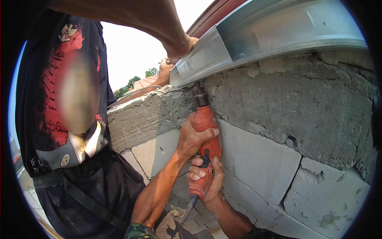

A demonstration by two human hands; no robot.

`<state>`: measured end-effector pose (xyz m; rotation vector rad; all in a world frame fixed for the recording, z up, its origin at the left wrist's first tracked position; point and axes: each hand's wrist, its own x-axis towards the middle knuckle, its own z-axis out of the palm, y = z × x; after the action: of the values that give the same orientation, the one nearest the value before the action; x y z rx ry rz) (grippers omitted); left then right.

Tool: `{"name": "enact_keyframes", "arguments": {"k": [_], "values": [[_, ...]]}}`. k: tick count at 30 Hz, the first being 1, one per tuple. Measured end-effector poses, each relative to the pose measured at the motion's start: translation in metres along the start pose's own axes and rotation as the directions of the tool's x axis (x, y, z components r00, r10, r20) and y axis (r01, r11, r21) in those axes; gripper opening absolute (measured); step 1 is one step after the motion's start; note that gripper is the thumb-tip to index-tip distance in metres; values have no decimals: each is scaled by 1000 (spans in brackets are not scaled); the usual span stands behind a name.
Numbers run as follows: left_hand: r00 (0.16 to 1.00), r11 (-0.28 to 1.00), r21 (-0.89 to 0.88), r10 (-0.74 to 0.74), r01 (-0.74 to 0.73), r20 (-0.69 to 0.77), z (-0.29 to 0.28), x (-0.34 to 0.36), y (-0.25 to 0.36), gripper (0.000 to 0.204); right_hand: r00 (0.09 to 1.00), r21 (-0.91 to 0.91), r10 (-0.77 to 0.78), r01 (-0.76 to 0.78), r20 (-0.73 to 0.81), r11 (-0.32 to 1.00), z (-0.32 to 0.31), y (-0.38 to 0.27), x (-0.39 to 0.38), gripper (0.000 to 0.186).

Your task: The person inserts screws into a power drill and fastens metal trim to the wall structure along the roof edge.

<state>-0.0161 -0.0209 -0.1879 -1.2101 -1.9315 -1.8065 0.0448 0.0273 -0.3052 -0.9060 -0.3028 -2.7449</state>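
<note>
A red electric drill (207, 119) stands nearly upright in the middle, its dark chuck (200, 98) pointing up. The chuck's tip is close under the lower edge of a silvery metal channel (211, 49); whether the bit touches it I cannot tell. My left hand (193, 135) is wrapped round the drill's body from the left. Lower down, my right hand (213, 179) grips the drill's handle, fingers curled by the dark switch. The power cord (190, 208) hangs from the handle's bottom end.
At the left stands a co-worker in a dark printed shirt (47, 99), one hand (183, 47) on the channel's end, the other hand (165, 71) beside it. Rough cement (294, 99) tops the white block wall (258, 159), which meets another wall in a corner behind the drill.
</note>
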Motion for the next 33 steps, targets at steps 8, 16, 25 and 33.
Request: {"name": "enact_keyframes", "arguments": {"k": [8,16,25,33], "values": [[1000,1000,-8,17,-18,-5,0,2,-2,52,1000,-47,-11,11,-18,999,4,-1,0,47],[1000,1000,11,27,-27,6,0,0,0,54,1000,-59,1,-2,-13,998,2,-2,-2,50],[996,988,-149,-36,47,77,14,-36,-14,58,999,-39,-19,18,-26,999,-23,-2,-40,51],[998,967,-252,-23,36,53,46,-129,-20,72,984,-375,106,-154,-146,914,-48,-28,-142,64]]}}
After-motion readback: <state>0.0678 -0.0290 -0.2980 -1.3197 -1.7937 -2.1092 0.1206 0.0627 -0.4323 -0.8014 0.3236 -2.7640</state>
